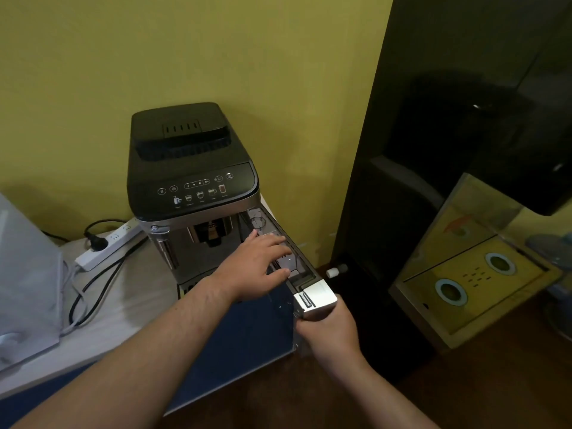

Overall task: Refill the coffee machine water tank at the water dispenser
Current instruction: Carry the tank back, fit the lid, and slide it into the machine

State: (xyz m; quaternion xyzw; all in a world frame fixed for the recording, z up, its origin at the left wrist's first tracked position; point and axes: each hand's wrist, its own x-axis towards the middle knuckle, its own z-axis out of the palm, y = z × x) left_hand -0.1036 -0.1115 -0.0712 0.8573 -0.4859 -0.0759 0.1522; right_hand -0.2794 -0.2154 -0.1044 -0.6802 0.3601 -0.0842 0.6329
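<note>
A black and silver coffee machine (192, 168) stands on a white table against a yellow wall. Its clear water tank (305, 275) juts forward out of the machine's right side, with a silver front end (318, 297). My right hand (329, 328) grips that silver front end from below. My left hand (260, 264) lies flat on the top of the tank, fingers spread. At the right stands a tall dark water dispenser (483, 134) with a steel drip tray (476, 274).
A white power strip (108, 247) with a black plug and cables lies left of the machine. A white plastic cover (28, 274) sits at the far left. The table edge (93, 345) runs diagonally; a blue panel hangs below it. Brown floor lies beneath.
</note>
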